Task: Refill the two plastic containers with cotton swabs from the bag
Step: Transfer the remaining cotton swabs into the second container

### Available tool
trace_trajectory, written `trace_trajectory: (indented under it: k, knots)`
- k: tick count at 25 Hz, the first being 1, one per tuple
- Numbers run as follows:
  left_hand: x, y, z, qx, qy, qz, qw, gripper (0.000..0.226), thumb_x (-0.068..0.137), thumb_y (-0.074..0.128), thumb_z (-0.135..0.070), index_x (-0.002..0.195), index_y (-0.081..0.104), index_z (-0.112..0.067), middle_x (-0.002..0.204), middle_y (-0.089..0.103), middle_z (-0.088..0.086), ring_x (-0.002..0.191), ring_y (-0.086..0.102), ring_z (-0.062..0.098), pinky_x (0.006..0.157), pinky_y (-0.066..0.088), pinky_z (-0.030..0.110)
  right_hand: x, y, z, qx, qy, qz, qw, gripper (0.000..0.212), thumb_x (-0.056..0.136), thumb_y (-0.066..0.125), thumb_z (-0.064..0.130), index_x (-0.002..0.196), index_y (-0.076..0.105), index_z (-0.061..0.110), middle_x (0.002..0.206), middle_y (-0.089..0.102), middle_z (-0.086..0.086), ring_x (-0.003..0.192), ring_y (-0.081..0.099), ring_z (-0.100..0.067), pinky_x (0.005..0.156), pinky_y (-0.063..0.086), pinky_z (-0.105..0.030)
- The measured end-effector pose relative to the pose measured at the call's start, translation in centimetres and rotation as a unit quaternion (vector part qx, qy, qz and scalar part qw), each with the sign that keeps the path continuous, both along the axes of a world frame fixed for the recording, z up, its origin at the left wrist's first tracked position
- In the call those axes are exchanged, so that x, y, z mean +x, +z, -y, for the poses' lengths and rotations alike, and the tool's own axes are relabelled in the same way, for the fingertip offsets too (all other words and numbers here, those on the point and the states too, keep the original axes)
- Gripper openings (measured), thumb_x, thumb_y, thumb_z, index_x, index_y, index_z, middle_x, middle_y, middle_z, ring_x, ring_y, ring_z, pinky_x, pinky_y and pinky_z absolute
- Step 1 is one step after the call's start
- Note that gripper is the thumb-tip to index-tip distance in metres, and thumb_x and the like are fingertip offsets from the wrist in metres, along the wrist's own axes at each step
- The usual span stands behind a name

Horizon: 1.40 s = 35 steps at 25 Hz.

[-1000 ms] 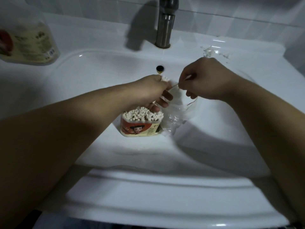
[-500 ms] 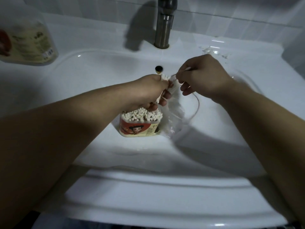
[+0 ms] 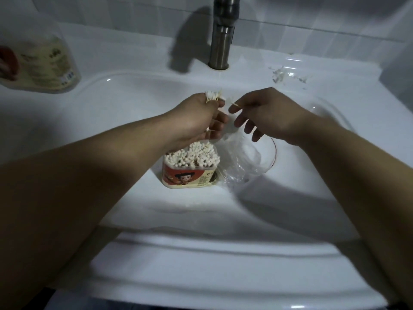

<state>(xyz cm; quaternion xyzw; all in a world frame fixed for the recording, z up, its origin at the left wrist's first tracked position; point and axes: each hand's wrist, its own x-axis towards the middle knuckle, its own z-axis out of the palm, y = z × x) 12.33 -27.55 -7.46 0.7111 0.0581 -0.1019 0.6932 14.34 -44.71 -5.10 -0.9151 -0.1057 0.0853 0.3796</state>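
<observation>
Left hand (image 3: 199, 118) grips swab bundle (image 3: 212, 96) over the brim-full container (image 3: 190, 173) in the sink (image 3: 125, 113), bag (image 3: 238, 173) just beside; right hand (image 3: 268, 113) pinches stray swab (image 3: 234, 105), probably evening the bundle.

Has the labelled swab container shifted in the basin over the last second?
No. The swab container keeps its spot below the faucet, beside the clear bag.

Head-worn, close, downward over sink (image 3: 125, 121)
</observation>
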Motion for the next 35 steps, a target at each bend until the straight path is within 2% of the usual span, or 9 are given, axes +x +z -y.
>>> trace_trajectory:
  k: [7,10,13,19,23,28,30,33,35]
  knots:
    - [0.3,-0.4,0.0,0.060,-0.004,0.017,0.998,0.021,0.109,0.038,-0.018,0.104,0.059,-0.017,0.096,0.060,0.005,0.080,0.057,0.019,0.063,0.054,0.028,-0.2,0.4,0.2,-0.128,0.061,0.077,0.987,0.041,0.096,0.048,0.001,0.114,0.075,0.026,0.090,0.075,0.013,0.057,0.067,0.000,0.066,0.057,-0.016]
    - [-0.1,-0.2,0.0,0.069,-0.018,-0.003,0.997,0.021,0.110,0.038,-0.020,0.110,0.058,-0.017,0.098,0.066,0.006,0.075,0.061,0.017,0.057,0.054,0.026,-0.4,0.4,0.1,-0.054,0.075,0.089,0.992,0.029,0.096,0.054,0.001,0.103,0.068,0.026,0.088,0.077,0.008,0.063,0.069,-0.003,0.066,0.061,-0.027]
    - [-0.4,0.3,0.0,0.073,-0.045,-0.015,0.996,0.021,0.110,0.038,-0.020,0.113,0.058,-0.016,0.082,0.058,0.002,0.062,0.052,0.012,0.051,0.048,0.022,-0.4,0.4,0.1,-0.007,0.048,0.084,0.995,0.022,0.096,0.063,0.007,0.111,0.061,0.023,0.085,0.077,0.005,0.064,0.071,-0.007,0.061,0.057,-0.021]
    - [-0.7,0.5,0.1,0.068,-0.094,-0.017,0.993,0.019,0.108,0.037,-0.013,0.098,0.053,-0.015,0.068,0.051,-0.001,0.055,0.045,0.010,0.054,0.041,0.026,-0.2,0.2,-0.3,0.159,-0.007,0.039,0.986,0.030,0.091,0.067,-0.003,0.118,0.068,0.012,0.106,0.074,-0.009,0.081,0.077,-0.017,0.078,0.062,-0.027]
    - [-0.8,0.4,0.3,0.066,-0.095,-0.020,0.993,0.016,0.108,0.038,-0.016,0.105,0.054,-0.016,0.060,0.050,-0.007,0.052,0.044,0.008,0.050,0.040,0.024,-0.9,0.0,-1.0,0.075,0.047,0.067,0.994,0.034,0.096,0.056,0.000,0.119,0.068,0.021,0.094,0.077,0.001,0.085,0.075,-0.012,0.080,0.061,-0.027]
    - [-0.9,1.1,0.4,0.052,-0.043,-0.039,0.997,0.019,0.108,0.039,-0.015,0.103,0.057,-0.017,0.065,0.042,-0.003,0.051,0.034,0.009,0.052,0.030,0.025,-0.6,1.5,0.3,-0.048,-0.039,-0.011,0.998,0.023,0.093,0.051,-0.002,0.086,0.073,0.001,0.074,0.076,-0.014,0.063,0.075,-0.025,0.067,0.065,-0.039]
    - [-0.9,0.9,0.3,0.057,-0.048,-0.040,0.996,0.019,0.107,0.039,-0.016,0.102,0.057,-0.018,0.065,0.043,-0.003,0.052,0.034,0.010,0.053,0.030,0.025,-1.0,0.8,0.4,-0.162,0.039,-0.111,0.980,0.023,0.091,0.054,-0.004,0.085,0.075,0.003,0.073,0.076,-0.011,0.067,0.076,-0.025,0.069,0.065,-0.036]
    - [-0.7,0.7,0.1,0.065,-0.056,-0.044,0.995,0.019,0.107,0.039,-0.018,0.102,0.057,-0.019,0.065,0.044,-0.005,0.052,0.036,0.009,0.054,0.032,0.025,-1.5,-1.1,-0.6,-0.233,0.170,-0.125,0.949,0.028,0.080,0.064,-0.005,0.076,0.075,0.021,0.074,0.075,0.001,0.075,0.073,-0.019,0.075,0.063,-0.033]
    - [-0.7,0.6,0.0,0.072,-0.058,-0.042,0.995,0.019,0.106,0.039,-0.018,0.102,0.058,-0.019,0.066,0.045,-0.005,0.052,0.037,0.010,0.054,0.033,0.025,-1.7,-2.4,-1.6,-0.236,0.209,-0.118,0.942,0.026,0.076,0.061,-0.003,0.060,0.063,0.018,0.064,0.061,0.001,0.059,0.058,-0.014,0.058,0.052,-0.026]
